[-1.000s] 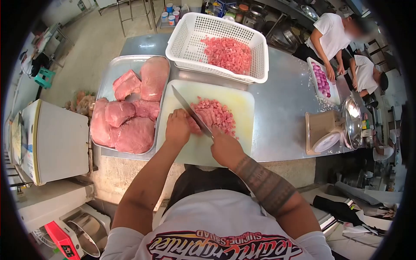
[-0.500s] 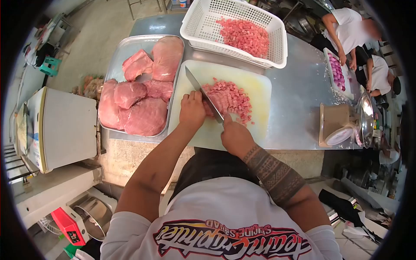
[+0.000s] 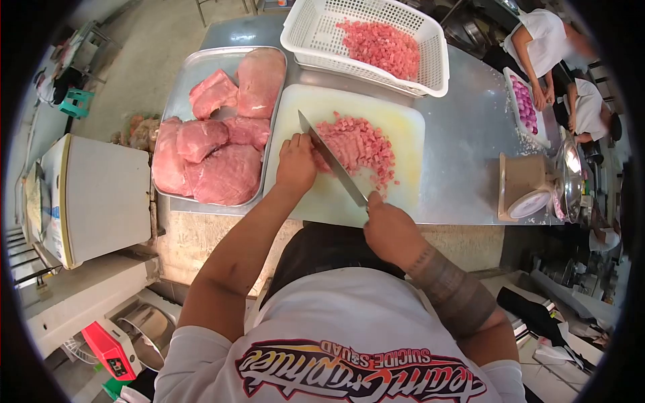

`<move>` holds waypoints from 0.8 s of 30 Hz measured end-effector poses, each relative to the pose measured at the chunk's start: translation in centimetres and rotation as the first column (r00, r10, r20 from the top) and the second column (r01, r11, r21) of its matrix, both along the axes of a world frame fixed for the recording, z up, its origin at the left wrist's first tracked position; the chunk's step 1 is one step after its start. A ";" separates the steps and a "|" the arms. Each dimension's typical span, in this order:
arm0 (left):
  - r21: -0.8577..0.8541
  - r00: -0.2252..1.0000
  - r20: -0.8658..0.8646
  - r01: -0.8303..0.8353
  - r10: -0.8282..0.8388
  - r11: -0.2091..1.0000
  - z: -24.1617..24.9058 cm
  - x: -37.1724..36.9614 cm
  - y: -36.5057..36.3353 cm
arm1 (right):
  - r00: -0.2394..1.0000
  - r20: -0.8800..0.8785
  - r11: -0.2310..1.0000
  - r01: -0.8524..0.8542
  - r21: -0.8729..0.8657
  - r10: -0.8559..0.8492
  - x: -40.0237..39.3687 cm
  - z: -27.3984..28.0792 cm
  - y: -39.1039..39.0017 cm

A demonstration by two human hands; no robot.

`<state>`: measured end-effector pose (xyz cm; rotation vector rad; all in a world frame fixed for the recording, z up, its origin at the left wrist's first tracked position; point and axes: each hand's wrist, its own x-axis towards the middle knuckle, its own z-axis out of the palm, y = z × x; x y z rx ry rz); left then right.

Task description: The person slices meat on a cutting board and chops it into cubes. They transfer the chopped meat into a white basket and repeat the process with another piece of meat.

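In the head view, the right hand [image 3: 391, 232] has its grip closed around the handle of a big knife [image 3: 341, 172]. The left hand [image 3: 295, 164] has bent fingers by the blade; I can't tell if its grip holds any meat. Chopped meat [image 3: 363, 141] sits on a white board [image 3: 322, 205]. Behind it, a white basket [image 3: 321, 25] holds little meat bits [image 3: 386, 52]. A metal tray [image 3: 183, 99] holds big meat lumps [image 3: 228, 173]. Far right, a white tray [image 3: 537, 137] has purple pieces [image 3: 525, 106] in it.

**Kitchen around your metal surface** [image 3: 463, 134]

Left of your left hand [image 3: 295, 163] stands a white, boxy unit [image 3: 104, 198]; farther off, a green stool [image 3: 76, 103] and pale floor [image 3: 149, 64]. Past your right hand [image 3: 393, 232], the surface catches light.
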<state>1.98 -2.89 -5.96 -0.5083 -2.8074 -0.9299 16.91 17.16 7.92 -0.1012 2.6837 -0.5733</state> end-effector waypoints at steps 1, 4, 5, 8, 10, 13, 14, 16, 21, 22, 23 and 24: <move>-0.002 1.000 0.003 0.011 -0.011 1.000 0.1 -0.1 -0.1 | 1.000 -0.012 1.000 0.019 0.000 -0.019 -0.6 -1.6 -0.7; -0.058 0.998 0.070 0.010 -0.006 0.998 0.4 -0.2 -0.2 | 0.996 -0.077 0.999 0.047 -0.016 -0.048 -3.5 -5.4 -2.0; -0.084 0.995 0.103 0.007 0.002 0.996 0.6 -0.1 -0.2 | 0.993 -0.108 0.999 0.042 -0.030 -0.045 -3.8 -6.2 -2.0; -0.085 0.978 0.209 0.029 -0.010 0.996 0.7 -0.8 -0.8 | 0.987 -0.151 0.999 0.047 -0.020 -0.049 -3.6 -5.0 -1.6; -0.069 0.972 0.236 0.002 0.014 0.998 0.3 -0.9 -1.4 | 0.990 -0.135 0.999 0.050 0.009 -0.048 -3.0 -2.4 -1.6; -0.063 0.973 0.230 0.004 0.011 0.998 0.5 -0.5 -1.5 | 0.997 -0.060 0.996 0.054 0.073 -0.049 -0.2 2.2 -1.7; -0.064 0.975 0.221 0.007 0.007 0.998 0.9 -0.2 -1.5 | 0.999 -0.025 0.995 0.047 0.090 -0.044 0.5 3.4 -1.7; -0.056 0.981 0.194 0.003 0.007 0.998 1.1 0.2 -1.1 | 0.999 -0.019 0.996 0.030 0.087 -0.029 0.9 3.3 -1.7; 0.028 0.999 0.031 0.012 -0.013 1.000 0.0 0.5 -0.8 | 0.994 -0.110 0.998 0.020 0.053 -0.015 -1.3 -5.3 -2.8; 0.032 0.999 0.036 0.009 -0.010 0.999 0.1 0.3 -0.9 | 0.993 -0.111 0.999 0.039 0.034 -0.035 -2.1 -5.4 -2.9; 0.037 0.999 0.046 0.011 -0.012 0.999 0.2 0.4 -1.0 | 0.992 -0.108 0.998 0.061 0.015 -0.059 -2.5 -5.3 -3.2; 0.047 0.998 0.062 0.010 -0.013 0.999 0.0 0.3 -1.2 | 0.990 -0.109 0.996 0.087 -0.002 -0.086 -2.7 -5.1 -3.2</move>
